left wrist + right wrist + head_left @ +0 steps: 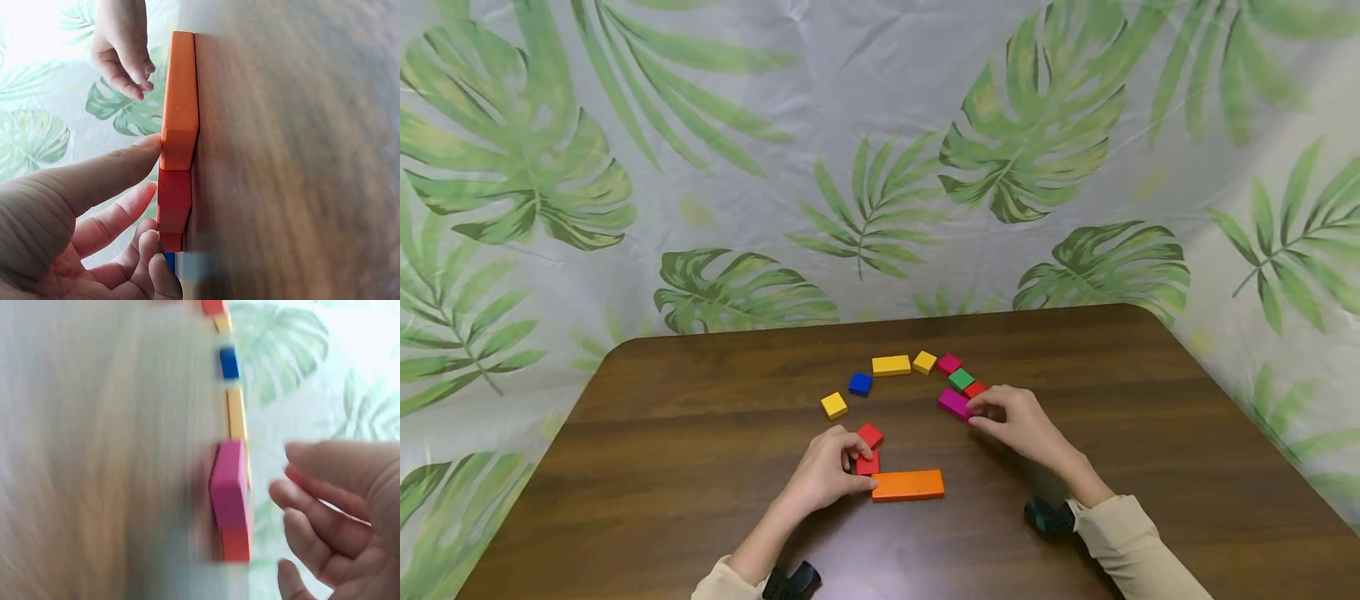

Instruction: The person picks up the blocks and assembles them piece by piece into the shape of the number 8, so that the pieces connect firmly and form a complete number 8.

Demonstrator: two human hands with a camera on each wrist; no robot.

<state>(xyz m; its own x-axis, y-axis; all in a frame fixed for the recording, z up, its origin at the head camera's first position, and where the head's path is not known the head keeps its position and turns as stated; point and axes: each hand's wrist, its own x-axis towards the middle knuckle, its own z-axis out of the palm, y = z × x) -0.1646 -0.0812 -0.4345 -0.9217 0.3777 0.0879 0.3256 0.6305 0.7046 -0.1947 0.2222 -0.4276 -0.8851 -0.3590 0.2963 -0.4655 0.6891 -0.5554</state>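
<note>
My left hand (826, 472) is at the near left of a ring of coloured blocks. Its thumb touches the left end of a long orange block (907, 486). The index fingertip rests at a red block (868, 462), which adjoins the orange one; a second red block (871, 435) lies just beyond. In the left wrist view, the other fingers are loosely bent beside the row. On the far right side, my right hand (1022, 423) hovers by a magenta block (953, 405). Its fingers (319, 525) stand apart from that block in the right wrist view, holding nothing.
Along the far side lie a yellow block (834, 406), a blue block (861, 384), a long yellow block (891, 366), a small yellow block (924, 362), a crimson block (950, 364), a green block (961, 380) and a red block (974, 390). A leaf-patterned cloth hangs behind the wooden table (700, 400).
</note>
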